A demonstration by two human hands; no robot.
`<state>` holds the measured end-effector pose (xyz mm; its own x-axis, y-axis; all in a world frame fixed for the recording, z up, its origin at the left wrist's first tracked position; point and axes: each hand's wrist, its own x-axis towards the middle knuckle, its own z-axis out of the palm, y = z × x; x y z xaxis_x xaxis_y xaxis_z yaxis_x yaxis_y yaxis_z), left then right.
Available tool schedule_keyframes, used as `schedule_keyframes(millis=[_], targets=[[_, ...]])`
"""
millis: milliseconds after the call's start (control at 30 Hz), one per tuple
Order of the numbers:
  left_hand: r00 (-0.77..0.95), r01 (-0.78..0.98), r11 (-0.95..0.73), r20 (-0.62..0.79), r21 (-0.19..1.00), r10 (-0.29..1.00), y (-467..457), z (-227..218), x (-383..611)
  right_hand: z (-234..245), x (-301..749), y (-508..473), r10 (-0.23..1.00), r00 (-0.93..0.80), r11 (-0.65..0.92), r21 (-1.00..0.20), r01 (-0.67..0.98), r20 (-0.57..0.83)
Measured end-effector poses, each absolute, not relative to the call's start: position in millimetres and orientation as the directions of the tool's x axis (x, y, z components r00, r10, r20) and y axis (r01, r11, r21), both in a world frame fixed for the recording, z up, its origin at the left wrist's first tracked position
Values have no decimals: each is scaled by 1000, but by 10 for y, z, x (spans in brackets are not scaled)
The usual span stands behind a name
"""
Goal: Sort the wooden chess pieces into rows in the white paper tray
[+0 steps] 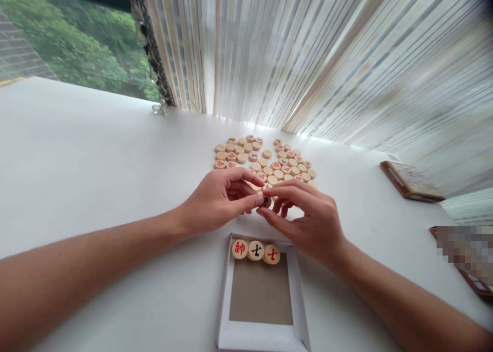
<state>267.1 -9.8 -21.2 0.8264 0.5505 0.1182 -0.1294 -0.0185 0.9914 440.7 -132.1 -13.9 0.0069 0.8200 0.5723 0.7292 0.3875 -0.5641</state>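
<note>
My left hand [221, 197] and my right hand [308, 216] meet above the white table, fingertips pinched together on one round wooden chess piece [265, 201] with a dark character. Just below them lies a shallow white box [227, 295] with a brown floor. Three pieces stand in a row along its far edge: a red-marked one [239, 249], a black-marked one [256, 250] and another red-marked one [271, 254]. Beyond my hands several more wooden pieces [265, 159] lie spread on the table, marked in red or black.
A striped curtain [308, 54] hangs behind the white table [77, 152], with a window onto green trees at the far left. A brown box lid [410, 180] lies at the right, and another brown object [477, 285] sits at the right edge, partly blurred.
</note>
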Motion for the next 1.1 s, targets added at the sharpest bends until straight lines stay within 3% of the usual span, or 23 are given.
schedule_keyframes(millis=[267,533,667,833,1100], targets=[[833,-160,-19,146,987,534,-107,-178,2668,117,4442,-1391,850,-26,320,-477,819,526],[821,-126,-38,125,991,557,-106,-166,2658,374,4664,-1707,894,177,175,-686,707,411],[826,-118,-63,133,991,548,-97,-167,2666,244,4645,-1898,930,130,172,-721,672,343],[828,-110,-66,128,992,546,-85,-175,2671,167,4602,-2010,956,-68,238,-618,750,286],[822,-81,-91,118,993,558,-86,-171,2686,162,4565,-2065,971,-193,237,-627,742,140]])
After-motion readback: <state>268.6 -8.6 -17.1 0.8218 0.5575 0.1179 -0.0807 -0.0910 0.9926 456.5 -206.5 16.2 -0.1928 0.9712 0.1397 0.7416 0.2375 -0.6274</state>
